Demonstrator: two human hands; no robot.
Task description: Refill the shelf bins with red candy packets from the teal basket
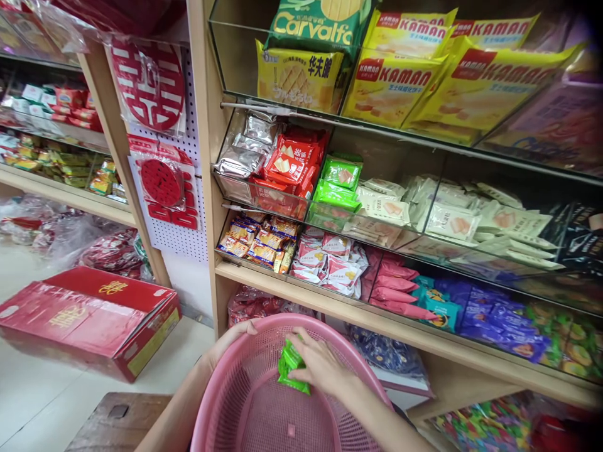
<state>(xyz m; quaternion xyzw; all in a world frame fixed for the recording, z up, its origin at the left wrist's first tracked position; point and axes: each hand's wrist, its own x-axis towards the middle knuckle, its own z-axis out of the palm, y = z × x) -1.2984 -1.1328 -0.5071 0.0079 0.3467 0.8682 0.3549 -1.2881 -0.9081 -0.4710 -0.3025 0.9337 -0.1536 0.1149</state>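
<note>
A pink plastic basket (282, 321) with mesh walls is in front of me, below the snack shelves. My left hand (234, 338) is closed on its far left rim, thumb and fingers over the edge. Inside the basket, my right hand (315, 363) grips bright green snack packets (291, 365); how many is unclear. Part of the packets is covered by my fingers. More green packets (340, 182) of similar colour sit in the middle shelf, between red packets (293, 160) and pale cream packets (386, 204).
Large yellow wafer bags (391, 78) fill the upper shelf. Small gold-blue packets (264, 242), white-pink packets (330, 257) and purple packets (502, 320) stand in the lower row. A red box (85, 314) lies on the floor at left, near a wooden stool (117, 420).
</note>
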